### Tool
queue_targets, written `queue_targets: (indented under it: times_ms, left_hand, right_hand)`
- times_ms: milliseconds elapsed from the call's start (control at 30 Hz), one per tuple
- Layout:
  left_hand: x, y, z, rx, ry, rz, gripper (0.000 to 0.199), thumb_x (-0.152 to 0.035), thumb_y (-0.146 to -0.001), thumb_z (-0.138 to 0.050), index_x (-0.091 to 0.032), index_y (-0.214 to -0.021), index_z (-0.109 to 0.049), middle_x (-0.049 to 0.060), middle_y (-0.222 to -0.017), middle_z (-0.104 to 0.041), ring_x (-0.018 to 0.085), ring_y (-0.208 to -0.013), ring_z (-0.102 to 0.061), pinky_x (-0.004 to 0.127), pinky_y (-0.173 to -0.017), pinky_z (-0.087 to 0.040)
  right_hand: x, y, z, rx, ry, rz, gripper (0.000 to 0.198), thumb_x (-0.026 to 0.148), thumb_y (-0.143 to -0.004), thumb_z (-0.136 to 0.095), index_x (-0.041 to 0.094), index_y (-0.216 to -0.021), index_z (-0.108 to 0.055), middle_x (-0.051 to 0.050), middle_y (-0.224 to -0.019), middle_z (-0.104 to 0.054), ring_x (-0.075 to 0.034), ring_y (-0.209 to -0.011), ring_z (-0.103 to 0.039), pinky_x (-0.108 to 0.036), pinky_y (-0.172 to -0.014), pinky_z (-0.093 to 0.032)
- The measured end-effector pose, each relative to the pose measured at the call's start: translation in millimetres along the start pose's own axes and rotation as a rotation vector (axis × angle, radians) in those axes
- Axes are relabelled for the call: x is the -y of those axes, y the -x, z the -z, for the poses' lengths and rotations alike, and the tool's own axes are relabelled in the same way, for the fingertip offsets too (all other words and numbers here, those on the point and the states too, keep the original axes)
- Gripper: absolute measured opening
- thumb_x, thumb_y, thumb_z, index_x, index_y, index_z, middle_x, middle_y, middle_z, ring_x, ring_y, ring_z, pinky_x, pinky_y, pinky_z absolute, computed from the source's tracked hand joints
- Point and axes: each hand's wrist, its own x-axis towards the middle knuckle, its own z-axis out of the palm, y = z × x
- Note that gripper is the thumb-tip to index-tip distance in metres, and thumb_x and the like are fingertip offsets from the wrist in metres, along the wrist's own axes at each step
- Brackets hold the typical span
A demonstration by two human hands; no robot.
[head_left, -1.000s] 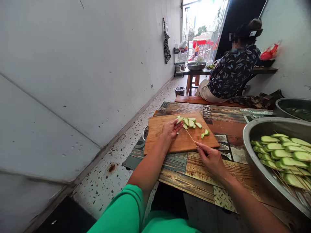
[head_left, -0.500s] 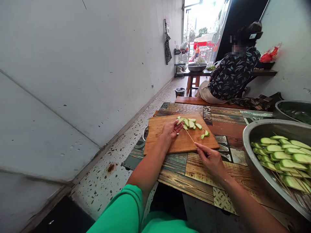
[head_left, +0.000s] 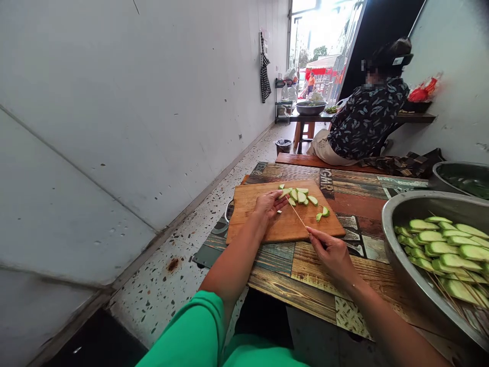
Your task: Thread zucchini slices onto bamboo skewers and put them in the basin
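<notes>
A wooden cutting board [head_left: 252, 219] lies on the patterned table [head_left: 305, 275], with several pale green vegetable slices [head_left: 301, 196] at its far side. My left hand [head_left: 268, 204] rests on the board and pinches one slice [head_left: 283, 192] at the edge of that pile. My right hand [head_left: 333, 253] sits at the board's near right corner, holding a thin bamboo skewer [head_left: 298, 218] whose tip points into the slice under my left fingers.
A big steel bowl [head_left: 397, 250] at the right holds several skewered green slices [head_left: 443, 244]; a second steel bowl [head_left: 458, 176] stands behind it. A seated person [head_left: 362, 122] works at a bench beyond the table. A white wall runs along the left.
Both hands hold their places; the view has tilted slightly, so everything sits a little lower in the frame. The skewer stays aimed at the pinched slice.
</notes>
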Motion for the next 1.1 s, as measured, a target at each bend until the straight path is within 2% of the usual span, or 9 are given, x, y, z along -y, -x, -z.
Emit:
queue_targets:
  times_ms: [233, 333, 400, 500, 600, 733, 833, 1000, 1100]
  left_hand:
    - [-0.8, 7.4, -3.2, 0.031, -0.091, -0.006, 0.008, -0.002, -0.08, -0.056, -0.008, -0.076, -0.059, 0.008, -0.071, -0.068, 0.017, -0.065, -0.068, 0.031, -0.069, -0.057]
    - [2.1, 8.1, -6.3, 0.05, -0.101, 0.054, 0.008, -0.001, -0.08, -0.057, -0.008, -0.079, -0.06, 0.01, -0.071, -0.068, 0.018, -0.063, -0.067, 0.032, -0.07, -0.057]
    - [4.9, 6.9, -7.9, 0.073, -0.061, 0.093, 0.006, -0.004, -0.081, -0.057, -0.008, -0.081, -0.061, 0.01, -0.073, -0.068, 0.018, -0.063, -0.067, 0.031, -0.068, -0.056]
    - [8.8, 5.8, -10.5, 0.074, 0.031, 0.138, 0.006, -0.015, -0.085, -0.058, -0.01, -0.084, -0.062, 0.008, -0.073, -0.068, 0.016, -0.063, -0.067, 0.029, -0.066, -0.056]
    - [11.5, 7.9, -13.8, 0.082, 0.066, 0.167, 0.014, -0.023, -0.088, -0.055, -0.011, -0.085, -0.062, 0.009, -0.074, -0.068, 0.015, -0.064, -0.067, 0.026, -0.065, -0.055]
    - [13.7, 11.9, -17.4, 0.099, 0.106, 0.156, 0.014, -0.021, -0.089, -0.054, -0.01, -0.086, -0.061, 0.011, -0.076, -0.069, 0.016, -0.067, -0.068, 0.026, -0.066, -0.056]
    - [15.0, 13.5, -19.1, 0.046, 0.126, 0.137, 0.008, -0.016, -0.086, -0.056, -0.01, -0.083, -0.06, 0.009, -0.072, -0.068, 0.017, -0.065, -0.068, 0.028, -0.066, -0.056]
    - [17.1, 15.0, -20.5, 0.011, 0.161, 0.127, 0.004, -0.009, -0.083, -0.057, -0.01, -0.086, -0.059, 0.007, -0.07, -0.068, 0.018, -0.064, -0.068, 0.032, -0.07, -0.058]
    - [18.5, 14.3, -20.1, 0.029, 0.155, 0.137, 0.003, -0.009, -0.083, -0.057, -0.01, -0.086, -0.059, 0.008, -0.071, -0.068, 0.018, -0.066, -0.069, 0.034, -0.074, -0.058]
  right_hand:
    - [-0.8, 0.3, -0.4, -0.003, 0.016, -0.014, 0.04, 0.039, -0.084, -0.049, 0.015, -0.106, -0.07, -0.01, -0.097, -0.071, -0.022, -0.082, -0.068, -0.031, -0.077, -0.053]
    - [-0.1, -1.2, -2.6, -0.001, -0.03, -0.068, 0.044, 0.043, -0.082, -0.05, 0.012, -0.107, -0.07, -0.01, -0.085, -0.071, -0.02, -0.071, -0.065, -0.029, -0.063, -0.05]
    - [2.1, -3.4, -4.3, 0.021, -0.153, -0.163, 0.048, 0.047, -0.08, -0.053, 0.01, -0.105, -0.069, -0.006, -0.065, -0.064, -0.015, -0.056, -0.057, -0.025, -0.049, -0.042]
    - [8.5, -7.3, -4.7, 0.136, -0.492, -0.386, 0.056, 0.055, -0.073, -0.06, 0.009, -0.104, -0.066, 0.005, -0.045, -0.04, -0.007, -0.038, -0.033, -0.021, -0.036, -0.022]
    - [16.5, -9.8, -1.3, 0.287, -0.814, -0.564, 0.062, 0.055, -0.067, -0.067, 0.011, -0.109, -0.059, 0.011, -0.043, -0.031, -0.004, -0.032, -0.02, -0.019, -0.032, -0.012]
    - [22.1, -10.2, 3.1, 0.353, -1.025, -0.605, 0.056, 0.047, -0.069, -0.07, 0.014, -0.112, -0.056, 0.012, -0.046, -0.03, -0.003, -0.031, -0.018, -0.017, -0.03, -0.012]
    - [20.1, -8.9, 0.9, 0.311, -0.931, -0.566, 0.057, 0.052, -0.069, -0.068, 0.012, -0.109, -0.058, 0.012, -0.045, -0.028, -0.003, -0.032, -0.016, -0.018, -0.031, -0.011]
    - [13.7, -4.6, -6.7, 0.046, -0.365, -0.264, 0.046, 0.053, -0.074, -0.059, 0.012, -0.092, -0.069, 0.003, -0.05, -0.039, -0.009, -0.046, -0.035, -0.022, -0.042, -0.026]
    - [12.8, -4.0, -9.1, 0.05, -0.302, -0.238, 0.047, 0.055, -0.076, -0.055, 0.012, -0.09, -0.068, 0.002, -0.049, -0.039, -0.009, -0.046, -0.034, -0.022, -0.042, -0.023]
